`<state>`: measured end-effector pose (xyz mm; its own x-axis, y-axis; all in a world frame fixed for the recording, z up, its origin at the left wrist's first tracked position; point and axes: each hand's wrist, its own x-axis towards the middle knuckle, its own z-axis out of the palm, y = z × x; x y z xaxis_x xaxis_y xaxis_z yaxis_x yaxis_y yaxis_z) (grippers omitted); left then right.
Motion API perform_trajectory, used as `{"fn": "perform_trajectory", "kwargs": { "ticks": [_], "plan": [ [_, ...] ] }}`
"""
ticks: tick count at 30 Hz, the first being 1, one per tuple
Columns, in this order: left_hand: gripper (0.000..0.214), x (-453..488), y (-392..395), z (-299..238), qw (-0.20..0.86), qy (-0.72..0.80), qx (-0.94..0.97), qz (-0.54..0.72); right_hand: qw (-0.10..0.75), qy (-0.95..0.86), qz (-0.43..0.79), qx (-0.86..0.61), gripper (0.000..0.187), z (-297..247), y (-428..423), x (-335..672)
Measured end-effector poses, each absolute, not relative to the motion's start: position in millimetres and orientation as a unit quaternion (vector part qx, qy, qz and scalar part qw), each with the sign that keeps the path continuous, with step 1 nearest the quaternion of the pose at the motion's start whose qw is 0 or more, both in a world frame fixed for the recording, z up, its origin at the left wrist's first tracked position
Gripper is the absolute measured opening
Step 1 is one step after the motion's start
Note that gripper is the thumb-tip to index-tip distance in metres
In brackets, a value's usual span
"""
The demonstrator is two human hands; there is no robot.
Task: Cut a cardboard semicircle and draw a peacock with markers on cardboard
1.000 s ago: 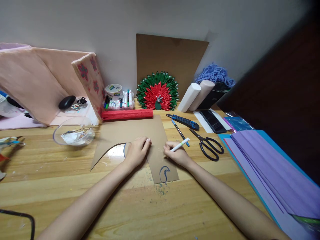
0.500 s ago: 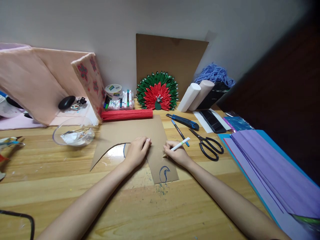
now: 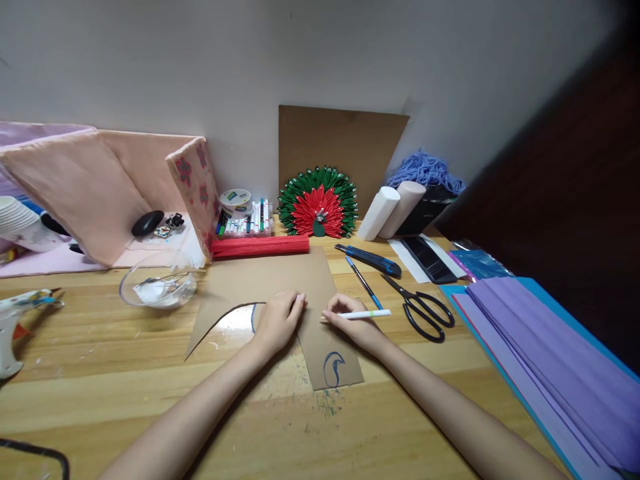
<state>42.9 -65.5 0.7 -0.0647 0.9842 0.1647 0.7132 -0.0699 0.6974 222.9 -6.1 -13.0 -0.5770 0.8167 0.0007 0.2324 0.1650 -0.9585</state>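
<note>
A brown cardboard sheet (image 3: 270,270) lies on the wooden table, with a curved piece cut out of its near edge. My left hand (image 3: 280,320) rests palm down on the cardboard beside that cutout, its fingers lying over the sheet. In my right hand (image 3: 353,320) is a slim white marker (image 3: 373,313) with a green band, pinched between thumb and fingers. The marker's tip is at the sheet, just right of my left hand. Below it, a blue crescent-like drawing (image 3: 334,370) shows on the cardboard's near strip.
Right of the sheet lie a utility knife (image 3: 367,259), a blue pen (image 3: 363,282) and black-handled scissors (image 3: 423,310). A red paper roll (image 3: 260,247), a clear bowl (image 3: 160,280) and a glue gun (image 3: 15,327) are to the left. Purple sheets (image 3: 540,353) lie far right.
The marker has swung down from a slant to nearly level, and its tip has shifted slightly left. My left hand stays on the cardboard. The view has tilted up a little.
</note>
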Motion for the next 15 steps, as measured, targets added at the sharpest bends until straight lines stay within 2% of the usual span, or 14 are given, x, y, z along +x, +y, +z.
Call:
{"fn": "perform_trajectory", "kwargs": {
  "ticks": [5, 15],
  "plan": [
    [0.036, 43.3, -65.5, 1.1, 0.204, 0.65, 0.651, 0.334, 0.252, -0.72, 0.534, -0.366, 0.023, -13.0, -6.4, 222.4],
    [0.038, 43.5, -64.7, -0.7, 0.213, 0.651, 0.65, 0.33, 0.277, -0.725, 0.504, -0.379, 0.029, -12.3, -6.1, 224.2]
  ]
}}
